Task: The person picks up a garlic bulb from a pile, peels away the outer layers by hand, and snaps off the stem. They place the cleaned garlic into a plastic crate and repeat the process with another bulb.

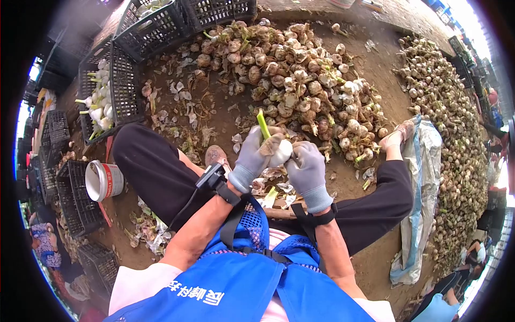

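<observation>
In the middle of the head view, my gloved left hand (251, 156) is closed around a garlic bulb (281, 154). The bulb's lower part looks white and smooth, and a green stalk (263, 124) sticks up from it. Loose brownish skin hangs by my left fingers. My gloved right hand (308, 170) has its fingers curled and pinched against the bulb's right side; its fingertips are partly hidden. Below my hands, white peelings and cut stalks (271, 196) lie between my legs. Just beyond them spreads a heap of unpeeled garlic (300, 80).
On the left, a black crate (126, 86) stands beside white bulbs (98, 110) with green stalks. A white bucket (97, 181) sits by my knee. A plastic sack (421, 188) lies to the right, before a longer garlic pile (456, 139). Another person (440, 308) is at lower right.
</observation>
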